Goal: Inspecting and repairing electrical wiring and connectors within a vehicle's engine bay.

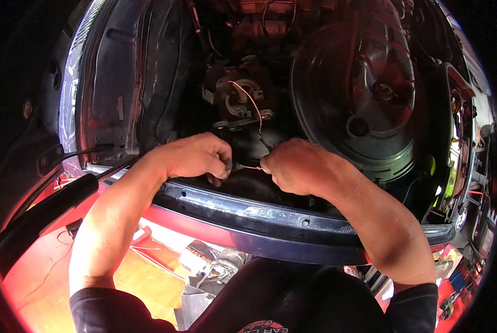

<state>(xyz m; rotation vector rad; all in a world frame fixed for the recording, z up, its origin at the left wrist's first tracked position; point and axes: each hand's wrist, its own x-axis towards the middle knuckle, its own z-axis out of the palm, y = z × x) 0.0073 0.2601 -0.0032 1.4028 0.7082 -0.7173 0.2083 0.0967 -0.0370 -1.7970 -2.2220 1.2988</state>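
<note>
Wire [254, 102], thin and orange-pink, curves from near the metal bracket assembly [240, 102] down toward you, with a darker stretch just above your right hand [295, 166]. That hand is closed on it, thumb and forefinger pinched together. A short, light length spans the gap to your left hand [196, 161], whose curled fingers grip its other end; the exact contact is hidden behind your fingertips. Both hands are just inside the dark body edge [243, 206], which runs beneath your forearms. Beyond your right hand is the round black well [337, 105]; a black strut [54, 211] slants beside your left forearm.
</note>
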